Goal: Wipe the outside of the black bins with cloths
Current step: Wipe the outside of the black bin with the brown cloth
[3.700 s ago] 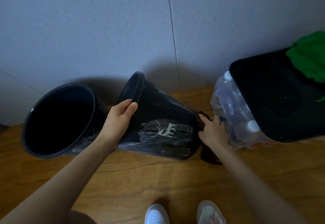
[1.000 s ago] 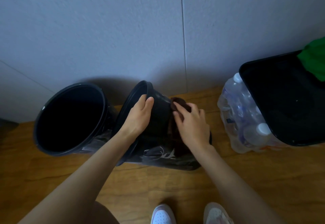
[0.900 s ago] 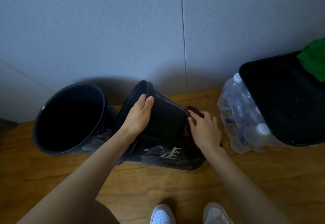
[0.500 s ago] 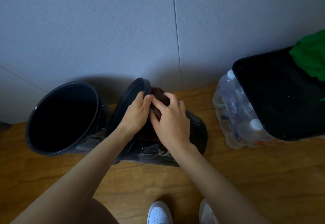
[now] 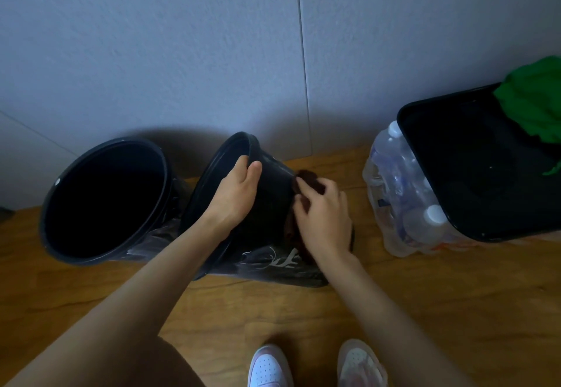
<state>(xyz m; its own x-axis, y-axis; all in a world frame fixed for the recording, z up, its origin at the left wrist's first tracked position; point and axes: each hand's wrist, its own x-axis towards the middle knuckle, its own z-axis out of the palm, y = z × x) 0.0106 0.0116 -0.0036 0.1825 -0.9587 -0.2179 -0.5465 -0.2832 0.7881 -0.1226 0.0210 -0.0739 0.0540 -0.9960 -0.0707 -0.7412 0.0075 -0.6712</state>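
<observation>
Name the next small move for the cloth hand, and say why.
Probably draw the right hand and its dark brown cloth along the tilted round black plastic bin toward its base: the left hand grips the rim, and the cloth lies partway along the wall.

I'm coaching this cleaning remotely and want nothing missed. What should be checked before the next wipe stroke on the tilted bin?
1. Left hand grips the tilted bin at its rim: ok.
2. Right hand holds the brown cloth against the bin's side: ok.
3. Bottle pack stands apart from the tilted bin, leaving room for the stroke: ok.
4. Tilted bin's underside clean: cannot tell, hidden.
5. Second round bin wiped outside: cannot tell.
6. Spare green cloth lies on the rectangular bin: ok.
</observation>
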